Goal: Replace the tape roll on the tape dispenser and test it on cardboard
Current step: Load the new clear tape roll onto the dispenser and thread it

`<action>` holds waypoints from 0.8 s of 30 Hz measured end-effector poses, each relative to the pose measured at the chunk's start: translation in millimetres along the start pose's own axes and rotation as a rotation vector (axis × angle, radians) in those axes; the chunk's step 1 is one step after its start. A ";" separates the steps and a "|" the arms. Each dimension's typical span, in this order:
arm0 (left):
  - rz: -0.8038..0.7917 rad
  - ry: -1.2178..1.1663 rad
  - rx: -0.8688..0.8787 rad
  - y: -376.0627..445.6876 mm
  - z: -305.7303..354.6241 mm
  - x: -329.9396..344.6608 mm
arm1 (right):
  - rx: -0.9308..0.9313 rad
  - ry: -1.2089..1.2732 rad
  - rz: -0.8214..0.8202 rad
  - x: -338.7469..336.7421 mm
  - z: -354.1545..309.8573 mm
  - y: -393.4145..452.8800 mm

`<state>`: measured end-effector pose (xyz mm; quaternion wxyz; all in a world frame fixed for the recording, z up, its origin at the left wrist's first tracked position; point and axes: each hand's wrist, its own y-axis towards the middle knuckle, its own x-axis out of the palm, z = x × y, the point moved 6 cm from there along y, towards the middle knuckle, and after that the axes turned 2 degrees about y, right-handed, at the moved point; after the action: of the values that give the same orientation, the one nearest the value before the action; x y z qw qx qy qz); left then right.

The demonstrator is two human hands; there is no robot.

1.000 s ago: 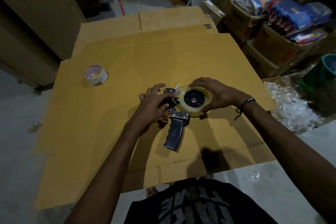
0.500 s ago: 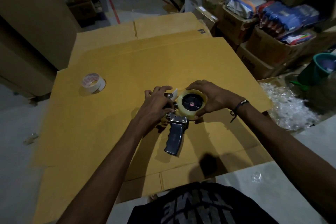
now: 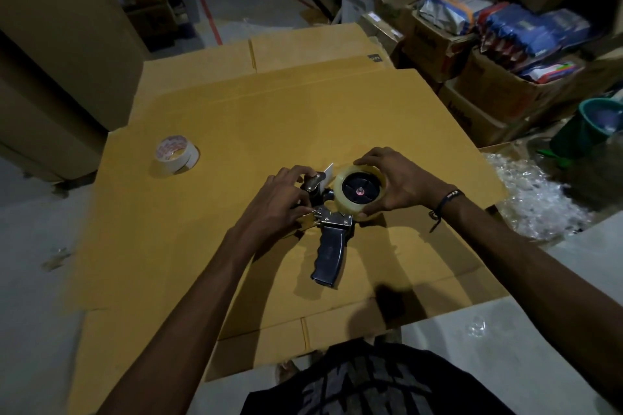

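Cardboard sheet (image 3: pixel 236 118): two tape rolls, one dispenser (image 3: pixel 332 236); right hand (image 3: pixel 401 184) grips mounted roll (image 3: pixel 360 192), left hand (image 3: pixel 276 205) pinches dispenser front.

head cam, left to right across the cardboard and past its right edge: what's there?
white tape roll → left hand → tape dispenser with clear roll → right hand → bubble wrap → green bucket

**Dispenser at the centre of the cardboard**

The tape dispenser (image 3: pixel 332 229) lies on the flattened cardboard (image 3: pixel 236 280), handle toward the person. The tape roll (image 3: pixel 360 192) sits on its hub — right hand (image 3: pixel 401 184) around it, left hand (image 3: pixel 279 205) on the dispenser's left side. A spare roll (image 3: pixel 176 154) lies on the cardboard, well apart, far left. Boxes (image 3: pixel 485 91) stand behind on the right.
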<state>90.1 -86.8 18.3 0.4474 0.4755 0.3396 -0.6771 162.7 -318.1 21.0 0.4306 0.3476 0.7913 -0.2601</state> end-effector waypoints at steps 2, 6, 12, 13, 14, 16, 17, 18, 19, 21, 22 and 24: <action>-0.009 -0.065 -0.001 -1.8 -6.8 5.2 | -0.004 0.010 -0.007 0.1 0.7 0.2; 0.010 -0.211 -0.014 -12.0 -24.0 2.2 | -0.041 0.001 -0.075 0.2 3.5 3.3; -0.046 -0.167 0.037 -22.0 -29.8 7.9 | -0.108 -0.021 -0.236 -7.1 0.5 16.4; -0.044 -0.156 0.034 -21.8 -30.3 8.7 | -0.114 -0.032 -0.261 -7.7 -0.6 18.5; -0.042 -0.146 0.029 -21.5 -30.0 8.5 | -0.119 -0.034 -0.284 -8.2 -1.2 20.1; -0.045 -0.123 0.027 -21.1 -30.8 9.4 | -0.126 -0.028 -0.323 -8.8 -0.9 22.3; -0.053 -0.115 0.036 -20.6 -31.3 10.6 | -0.131 -0.029 -0.336 -9.3 -0.9 23.4; -0.066 -0.111 0.051 -19.9 -31.6 12.2 | -0.137 -0.034 -0.347 -9.1 -1.3 24.3; -0.076 -0.113 0.069 -18.8 -31.9 13.6 | -0.145 -0.035 -0.352 -8.8 -1.7 25.4; -0.083 -0.129 0.101 -14.9 -32.8 14.3 | -0.148 -0.031 -0.358 -9.1 -2.2 27.2; -0.085 -0.136 0.109 -12.6 -32.8 13.7 | -0.148 -0.031 -0.359 -9.4 -2.4 27.6; -0.086 -0.142 0.118 -8.0 -32.0 10.8 | -0.147 -0.031 -0.360 -11.1 -4.3 27.6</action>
<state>92.0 -58.7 -1.8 0.4120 0.4368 0.2866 -0.7465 186.2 -301.4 29.5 0.4135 0.1638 0.8508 -0.2799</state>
